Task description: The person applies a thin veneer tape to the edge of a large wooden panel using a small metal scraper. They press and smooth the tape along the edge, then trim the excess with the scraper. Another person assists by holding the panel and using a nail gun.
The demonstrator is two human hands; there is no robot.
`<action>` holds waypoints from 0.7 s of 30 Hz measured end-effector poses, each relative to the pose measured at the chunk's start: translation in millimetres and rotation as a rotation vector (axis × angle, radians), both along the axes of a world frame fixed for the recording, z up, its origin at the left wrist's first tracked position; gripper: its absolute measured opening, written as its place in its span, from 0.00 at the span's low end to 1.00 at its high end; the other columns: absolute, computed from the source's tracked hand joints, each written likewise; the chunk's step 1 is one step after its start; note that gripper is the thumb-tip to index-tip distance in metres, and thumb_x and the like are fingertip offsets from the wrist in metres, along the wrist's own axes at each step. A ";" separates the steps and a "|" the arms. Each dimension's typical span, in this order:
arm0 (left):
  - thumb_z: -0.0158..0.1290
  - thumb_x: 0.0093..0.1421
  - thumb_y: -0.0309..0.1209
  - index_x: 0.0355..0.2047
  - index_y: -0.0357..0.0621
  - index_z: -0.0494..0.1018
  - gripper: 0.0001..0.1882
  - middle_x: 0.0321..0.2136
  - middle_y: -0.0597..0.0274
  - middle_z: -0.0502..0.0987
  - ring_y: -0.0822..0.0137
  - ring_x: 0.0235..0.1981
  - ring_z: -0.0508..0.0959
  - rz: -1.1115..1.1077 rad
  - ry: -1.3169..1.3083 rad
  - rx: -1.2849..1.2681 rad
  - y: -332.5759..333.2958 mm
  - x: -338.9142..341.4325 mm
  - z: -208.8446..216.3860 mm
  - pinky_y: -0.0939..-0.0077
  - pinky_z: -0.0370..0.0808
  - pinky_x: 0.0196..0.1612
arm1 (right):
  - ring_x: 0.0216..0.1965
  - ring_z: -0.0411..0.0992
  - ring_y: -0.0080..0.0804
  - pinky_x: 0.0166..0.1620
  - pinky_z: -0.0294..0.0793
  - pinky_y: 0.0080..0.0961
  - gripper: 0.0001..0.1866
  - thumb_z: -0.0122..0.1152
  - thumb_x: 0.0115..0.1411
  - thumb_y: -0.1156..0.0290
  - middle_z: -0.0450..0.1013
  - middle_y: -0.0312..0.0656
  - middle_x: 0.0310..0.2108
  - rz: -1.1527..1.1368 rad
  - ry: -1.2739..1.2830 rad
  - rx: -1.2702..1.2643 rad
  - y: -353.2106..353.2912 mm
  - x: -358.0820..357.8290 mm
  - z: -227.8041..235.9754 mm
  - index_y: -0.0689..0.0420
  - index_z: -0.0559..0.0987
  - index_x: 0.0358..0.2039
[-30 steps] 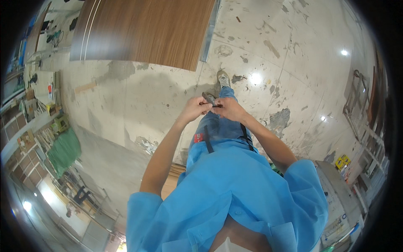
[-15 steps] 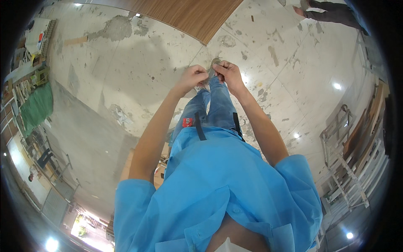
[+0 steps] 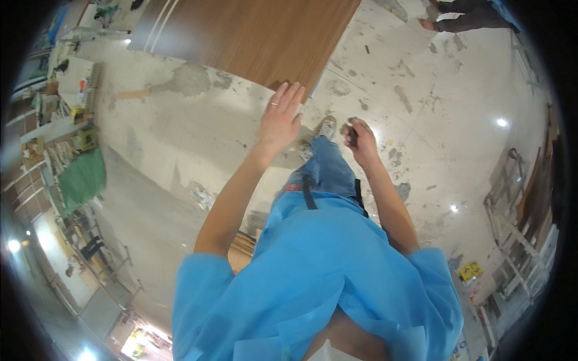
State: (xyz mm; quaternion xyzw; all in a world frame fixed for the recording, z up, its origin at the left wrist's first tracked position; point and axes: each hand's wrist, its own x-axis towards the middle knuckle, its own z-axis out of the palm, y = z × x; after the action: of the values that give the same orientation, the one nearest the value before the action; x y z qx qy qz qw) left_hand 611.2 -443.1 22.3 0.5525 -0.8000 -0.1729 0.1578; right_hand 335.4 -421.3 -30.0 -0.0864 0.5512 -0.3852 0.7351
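Note:
My left hand (image 3: 279, 123) is stretched out flat, fingers a little apart, with a ring on one finger. Its fingertips lie at the near edge of a large brown wood-grain board (image 3: 253, 42), close to the corner, and seem to touch it. Over to the right, my right hand (image 3: 362, 144) is closed around a small dark object (image 3: 353, 136), whose kind I cannot make out. That hand is apart from the board, above the floor just right of my shoe (image 3: 327, 127).
The pale floor (image 3: 415, 156) is stained and patched. Shelving with a green cloth (image 3: 82, 180) lines the left side. Metal frames (image 3: 509, 204) and leaning boards stand at the right. Another person's legs (image 3: 463, 18) show at the far right.
My hands, close together before, have separated. The left has opened and reached forward to the board's edge; the right has moved right, holding the dark object. The board now appears nearer.

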 end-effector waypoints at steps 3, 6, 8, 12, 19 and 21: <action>0.58 0.62 0.41 0.74 0.38 0.54 0.44 0.75 0.47 0.54 0.46 0.76 0.53 -0.187 -0.296 0.028 -6.5 6.3 -1.2 0.52 0.53 0.76 | 0.24 0.69 0.22 0.28 0.73 0.23 0.10 0.53 0.73 0.65 0.73 0.37 0.27 -0.069 0.062 0.067 -6.0 -15.1 -10.9 0.55 0.75 0.50; 0.60 0.60 0.40 0.74 0.40 0.54 0.45 0.75 0.47 0.53 0.48 0.76 0.52 -0.274 -0.376 0.113 2.5 17.2 0.9 0.51 0.52 0.76 | 0.25 0.71 0.22 0.29 0.74 0.22 0.10 0.52 0.72 0.69 0.77 0.41 0.33 -0.079 0.075 0.002 -15.7 -19.8 -13.9 0.59 0.74 0.49; 0.60 0.60 0.39 0.73 0.40 0.57 0.43 0.75 0.47 0.54 0.49 0.76 0.53 -0.311 -0.339 0.110 3.6 23.5 6.0 0.52 0.54 0.75 | 0.24 0.71 0.21 0.28 0.73 0.21 0.11 0.52 0.75 0.65 0.78 0.41 0.33 -0.127 0.085 0.019 -23.2 -20.2 -11.3 0.58 0.73 0.49; 0.58 0.62 0.37 0.70 0.41 0.63 0.37 0.69 0.47 0.65 0.50 0.71 0.64 -0.404 -0.179 0.155 -21.5 33.1 22.9 0.54 0.61 0.72 | 0.19 0.69 0.20 0.24 0.71 0.20 0.11 0.51 0.73 0.67 0.79 0.43 0.31 -0.076 0.199 -0.071 -38.4 -11.0 1.3 0.59 0.76 0.47; 0.64 0.61 0.38 0.69 0.45 0.64 0.37 0.61 0.47 0.74 0.51 0.60 0.75 -0.219 0.291 0.566 -112.7 27.3 37.6 0.58 0.75 0.60 | 0.30 0.78 0.30 0.34 0.76 0.28 0.11 0.54 0.71 0.72 0.80 0.42 0.32 0.028 0.660 -0.442 -44.7 76.3 41.2 0.63 0.76 0.49; 0.68 0.57 0.38 0.69 0.45 0.64 0.42 0.61 0.49 0.74 0.53 0.60 0.75 -0.421 0.259 0.478 -154.6 30.1 34.3 0.59 0.75 0.61 | 0.34 0.80 0.40 0.39 0.78 0.36 0.09 0.55 0.69 0.74 0.80 0.45 0.32 0.056 0.738 -0.426 -45.7 107.6 53.3 0.62 0.77 0.47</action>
State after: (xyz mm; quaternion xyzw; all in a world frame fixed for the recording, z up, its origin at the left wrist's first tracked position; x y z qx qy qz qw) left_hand 641.3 -597.7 56.6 0.3702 -0.8066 -0.4529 0.0851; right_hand 443.0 -467.1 23.2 -0.3831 0.6830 -0.4136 0.4643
